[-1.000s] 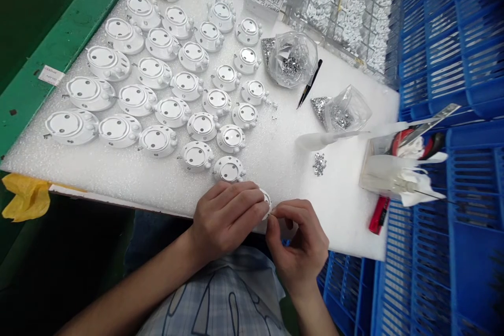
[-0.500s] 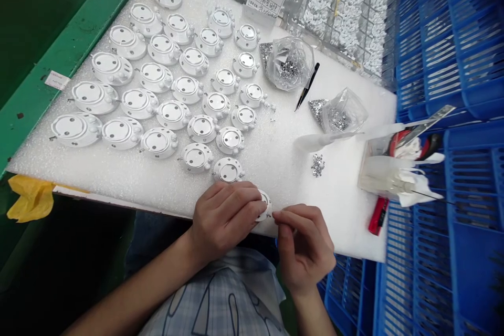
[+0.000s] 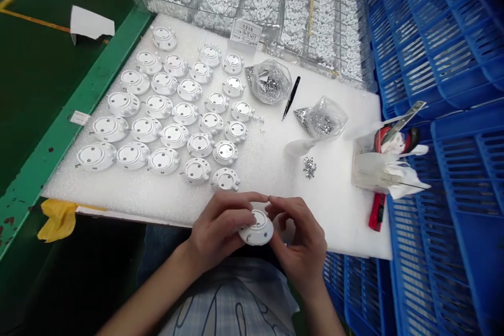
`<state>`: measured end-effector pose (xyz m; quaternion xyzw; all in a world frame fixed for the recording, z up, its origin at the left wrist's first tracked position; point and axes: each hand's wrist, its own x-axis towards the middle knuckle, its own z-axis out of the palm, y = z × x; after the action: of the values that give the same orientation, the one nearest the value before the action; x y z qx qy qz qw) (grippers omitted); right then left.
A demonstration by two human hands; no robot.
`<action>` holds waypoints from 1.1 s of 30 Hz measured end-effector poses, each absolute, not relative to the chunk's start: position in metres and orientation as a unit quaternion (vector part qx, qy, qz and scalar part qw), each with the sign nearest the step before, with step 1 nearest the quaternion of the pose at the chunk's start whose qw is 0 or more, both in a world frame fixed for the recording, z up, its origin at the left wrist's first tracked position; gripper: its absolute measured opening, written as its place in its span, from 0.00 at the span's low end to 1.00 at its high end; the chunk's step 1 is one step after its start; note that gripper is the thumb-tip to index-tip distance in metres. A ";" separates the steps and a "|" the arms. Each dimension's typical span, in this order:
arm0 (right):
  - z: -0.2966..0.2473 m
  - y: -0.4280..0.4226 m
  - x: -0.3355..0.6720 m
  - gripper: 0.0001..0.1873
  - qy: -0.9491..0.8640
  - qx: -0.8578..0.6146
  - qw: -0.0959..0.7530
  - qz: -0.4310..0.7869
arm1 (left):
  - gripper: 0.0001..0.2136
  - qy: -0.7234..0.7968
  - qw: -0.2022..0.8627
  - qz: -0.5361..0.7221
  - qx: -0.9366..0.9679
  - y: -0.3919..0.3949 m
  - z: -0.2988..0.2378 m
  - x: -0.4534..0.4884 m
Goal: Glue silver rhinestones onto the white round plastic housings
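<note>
Both my hands hold one small round white part (image 3: pixel 256 228) just above the near edge of the white foam sheet (image 3: pixel 338 205). My left hand (image 3: pixel 220 228) cups it from the left with fingers curled over its top. My right hand (image 3: pixel 301 241) grips its right side, thumb and forefinger pinched at its upper rim. The part's flat round face points up. Rows of several like white round parts (image 3: pixel 173 115) lie on the foam to the upper left, the nearest one (image 3: pixel 226 179) just beyond my left fingers.
Two clear bags of small silver pieces (image 3: pixel 270 80) (image 3: pixel 325 118), black tweezers (image 3: pixel 290 97) and a loose silver heap (image 3: pixel 309 166) lie on the foam's right half. A clear box of tools (image 3: pixel 388 160) stands at right, blue crates (image 3: pixel 444 63) beyond. Clear trays of tiny white parts (image 3: pixel 275 5) sit behind.
The white part has come up off the foam edge into both hands, face up. My right hand has closed onto its side. The view has tilted up, showing more of the back trays.
</note>
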<state>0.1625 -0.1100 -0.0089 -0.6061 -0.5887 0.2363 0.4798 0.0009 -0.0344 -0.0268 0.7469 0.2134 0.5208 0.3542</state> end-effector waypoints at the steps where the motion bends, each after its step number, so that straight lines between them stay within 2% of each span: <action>1: -0.008 -0.109 0.161 0.20 -0.591 -0.601 0.484 0.236 | 0.04 0.219 0.341 0.521 0.751 -0.033 -0.026 0.001; 5: -0.005 -0.103 0.158 0.11 -0.595 -0.597 0.498 0.206 | 0.06 0.250 0.278 0.522 0.767 -0.030 -0.022 0.005; 9: -0.006 -0.099 0.159 0.15 -0.594 -0.597 0.527 0.113 | 0.02 0.271 0.253 0.512 0.775 -0.034 -0.021 0.010; 12: -0.008 -0.098 0.162 0.17 -0.601 -0.587 0.540 0.058 | 0.04 0.279 0.256 0.498 0.780 -0.036 -0.021 0.013; 20: -0.016 -0.103 0.163 0.11 -0.586 -0.612 0.513 0.132 | 0.03 0.268 0.267 0.509 0.774 -0.037 -0.026 0.012; 33: -0.015 -0.104 0.163 0.09 -0.580 -0.632 0.479 0.185 | 0.06 0.269 0.322 0.507 0.753 -0.036 -0.022 0.008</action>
<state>0.1625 -0.1042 -0.0152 -0.6320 -0.5805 0.1852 0.4789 0.0083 -0.0360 -0.0222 0.7528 0.2686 0.5073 0.3221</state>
